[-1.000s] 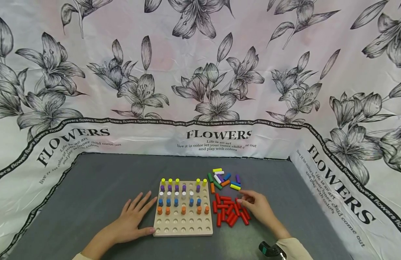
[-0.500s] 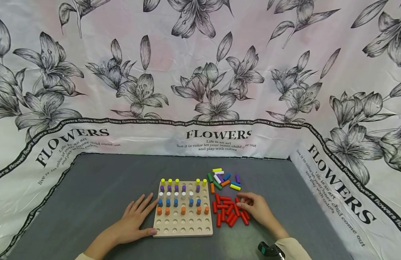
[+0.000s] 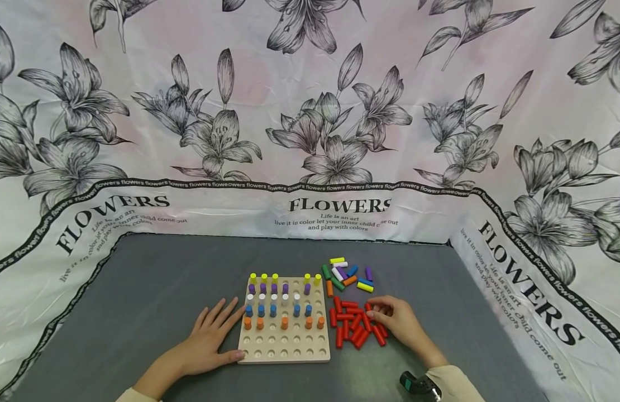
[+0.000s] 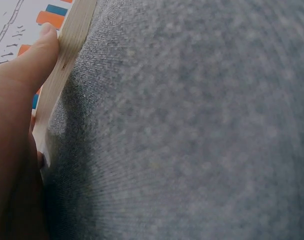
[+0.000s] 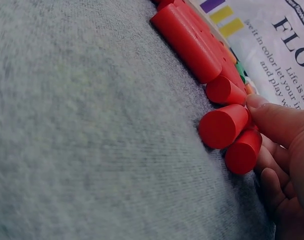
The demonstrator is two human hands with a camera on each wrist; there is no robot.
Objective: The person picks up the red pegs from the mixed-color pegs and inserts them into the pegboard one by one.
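Observation:
A wooden pegboard lies on the grey table, with rows of yellow, purple, white, blue and orange pegs upright in it. Its two front rows show bare holes. My left hand lies flat at the board's left side, fingers spread, thumb on the front left corner. In the left wrist view that thumb rests over the board's edge. My right hand is at the right side of a heap of red pegs, thumb and index finger pinching one red peg. Its fingers partly hide the pegs in the right wrist view.
Behind the red heap lie loose pegs in several colours, among them a yellow peg, a green peg and a purple peg. A flower-printed cloth stands around the table's back and sides.
My right hand has shifted slightly left and closed in on a red peg at the heap's edge. The left hand stays almost still at the board; the head view tilts a little.

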